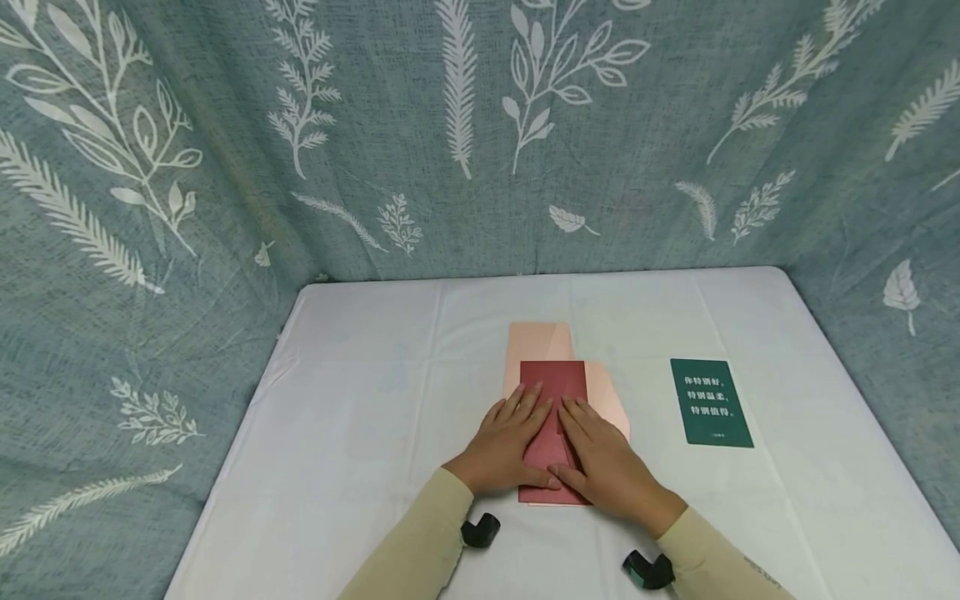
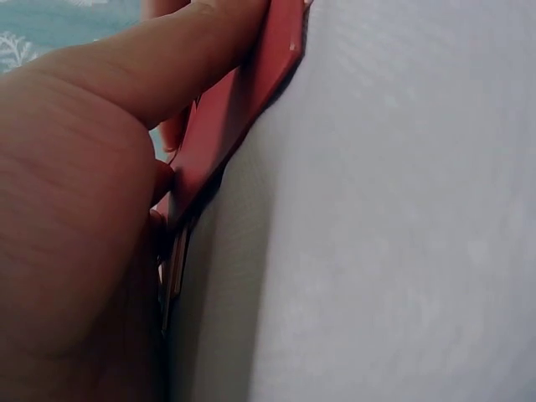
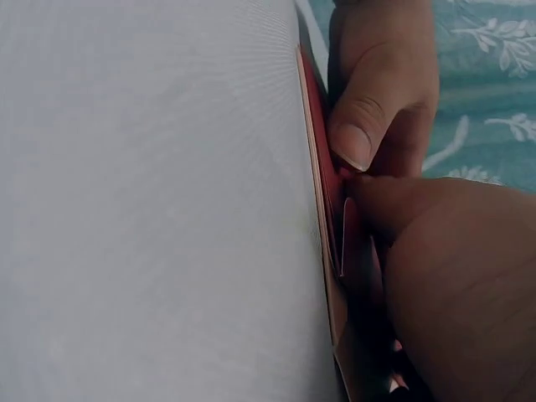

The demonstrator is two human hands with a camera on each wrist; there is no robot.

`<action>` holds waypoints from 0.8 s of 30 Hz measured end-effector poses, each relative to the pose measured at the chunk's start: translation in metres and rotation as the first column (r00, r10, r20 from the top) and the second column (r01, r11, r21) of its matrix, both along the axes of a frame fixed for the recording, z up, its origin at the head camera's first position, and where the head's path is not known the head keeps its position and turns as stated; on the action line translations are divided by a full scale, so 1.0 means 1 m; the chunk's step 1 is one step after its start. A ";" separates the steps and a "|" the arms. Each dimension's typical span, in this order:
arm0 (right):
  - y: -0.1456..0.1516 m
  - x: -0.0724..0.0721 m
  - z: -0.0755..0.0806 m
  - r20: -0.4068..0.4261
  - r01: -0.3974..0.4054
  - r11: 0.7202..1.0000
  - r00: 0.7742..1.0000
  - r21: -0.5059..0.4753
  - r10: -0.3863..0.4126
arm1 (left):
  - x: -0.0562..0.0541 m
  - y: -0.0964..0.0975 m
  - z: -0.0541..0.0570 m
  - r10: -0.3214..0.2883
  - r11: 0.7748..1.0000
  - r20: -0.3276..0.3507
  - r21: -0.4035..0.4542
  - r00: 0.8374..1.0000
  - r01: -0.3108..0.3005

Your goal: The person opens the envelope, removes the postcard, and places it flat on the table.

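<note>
A dark red paper envelope lies lengthwise on the white table, over light pink paper pieces that look like envelopes. My left hand rests on its left side, fingers straight and pointing away from me. On its right side lies my right hand, fingers also extended. Both thumbs come close together near the envelope's lower part. In the right wrist view a red flap edge stands slightly raised beside the right hand. The left wrist view shows the envelope's red edge under the left hand. The palms hide much of the envelope.
A dark green card with white writing lies to the right of the pink pieces. White cloth covers the table. A blue-green leaf-patterned curtain hangs behind and at both sides. Black wrist devices sit by the sleeves.
</note>
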State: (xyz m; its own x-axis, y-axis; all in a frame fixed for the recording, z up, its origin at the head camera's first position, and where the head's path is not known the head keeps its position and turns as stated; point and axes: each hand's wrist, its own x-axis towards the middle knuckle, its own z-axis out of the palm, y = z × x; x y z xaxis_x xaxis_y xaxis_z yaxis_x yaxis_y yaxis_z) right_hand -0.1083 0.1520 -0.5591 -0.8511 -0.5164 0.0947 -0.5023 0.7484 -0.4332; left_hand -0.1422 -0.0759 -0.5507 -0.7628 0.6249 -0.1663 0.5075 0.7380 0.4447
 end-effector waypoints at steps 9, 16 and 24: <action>0.003 -0.001 -0.002 0.009 -0.008 1.000 1.000 0.005 0.008 | 0.000 0.000 -0.001 -0.002 1.000 -0.008 0.006 1.000 0.002; 0.004 -0.001 0.002 0.022 -0.022 1.000 1.000 -0.014 0.022 | 0.000 0.000 -0.002 0.004 1.000 -0.008 0.006 1.000 -0.004; 0.008 -0.002 0.000 0.037 -0.022 0.999 0.999 -0.040 0.024 | 0.002 0.000 0.005 0.011 1.000 0.009 0.026 1.000 -0.011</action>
State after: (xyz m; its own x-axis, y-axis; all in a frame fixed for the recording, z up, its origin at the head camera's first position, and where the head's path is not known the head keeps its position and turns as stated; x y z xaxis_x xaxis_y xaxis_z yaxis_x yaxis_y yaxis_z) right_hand -0.1107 0.1599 -0.5589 -0.8423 -0.5324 0.0839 -0.5021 0.7186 -0.4811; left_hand -0.1399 -0.0755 -0.5462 -0.7682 0.6206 -0.1573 0.4954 0.7318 0.4681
